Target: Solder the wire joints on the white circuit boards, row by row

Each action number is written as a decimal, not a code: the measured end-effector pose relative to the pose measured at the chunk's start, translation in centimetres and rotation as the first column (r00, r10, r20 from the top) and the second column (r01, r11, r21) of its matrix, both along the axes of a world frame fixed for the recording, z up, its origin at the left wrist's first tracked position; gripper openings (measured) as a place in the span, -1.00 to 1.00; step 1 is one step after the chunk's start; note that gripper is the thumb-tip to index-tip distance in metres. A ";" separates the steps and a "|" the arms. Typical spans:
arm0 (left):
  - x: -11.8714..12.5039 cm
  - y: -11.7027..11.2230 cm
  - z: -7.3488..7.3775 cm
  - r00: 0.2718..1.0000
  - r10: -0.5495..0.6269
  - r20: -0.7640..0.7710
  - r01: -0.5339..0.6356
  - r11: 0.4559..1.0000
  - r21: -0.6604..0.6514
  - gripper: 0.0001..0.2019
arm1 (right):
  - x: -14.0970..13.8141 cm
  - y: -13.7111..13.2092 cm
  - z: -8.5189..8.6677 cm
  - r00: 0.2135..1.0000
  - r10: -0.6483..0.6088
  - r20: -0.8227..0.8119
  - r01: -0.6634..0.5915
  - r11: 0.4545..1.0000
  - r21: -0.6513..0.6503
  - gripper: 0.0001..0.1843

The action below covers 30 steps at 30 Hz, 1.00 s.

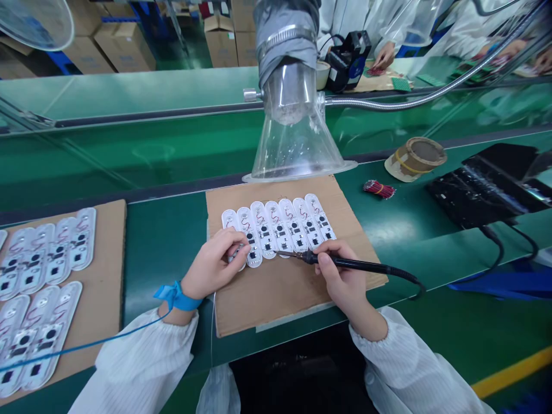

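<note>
Cardboard sheet centre stage on the green tabletop, and seven white strips line up side by side across its far half, dark components and thin red wires showing on them. Right hand, by the sheet's right edge, grasps a soldering iron pen-style, its slim tip aimed leftward at the near ends of the third and fourth strips from the left. Touching or just above? Can't call it. Left hand, at the sheet's left side, curls over the leftmost strips; whether it pinches anything, I cannot tell. Clear hood looms over the sheet's far edge, a wire bundle beyond its right side, more strips on a second board off to its left.

Now the danger: the row looks loose, so a nudge from that left hand could shift it and land the tip on a neighbouring component. If the iron is hot, nearby fingers risk a burn. And the cord, trailing past the sheet's right edge, might snag and jerk the tip sideways.
</note>
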<state>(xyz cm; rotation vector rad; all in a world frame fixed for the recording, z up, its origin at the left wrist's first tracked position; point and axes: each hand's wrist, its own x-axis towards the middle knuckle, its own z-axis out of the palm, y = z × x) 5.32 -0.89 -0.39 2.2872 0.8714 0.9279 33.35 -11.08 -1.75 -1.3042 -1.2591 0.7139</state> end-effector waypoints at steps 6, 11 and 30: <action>0.1 -0.1 0.1 0.999 -0.038 -0.031 0.038 0.999 -0.015 -0.86 | 0.0 0.0 0.0 1.000 -0.015 0.013 0.015 1.000 0.004 -0.71; 0.4 0.0 0.2 0.998 -0.054 -0.032 0.054 0.999 0.004 -0.86 | 0.0 0.1 0.0 0.999 -0.006 0.049 0.006 1.000 0.000 -0.69; 0.3 0.0 0.1 0.995 -0.059 -0.079 0.062 0.997 0.036 -0.86 | 0.1 0.0 -0.3 0.999 0.007 0.044 -0.007 1.000 0.020 -0.78</action>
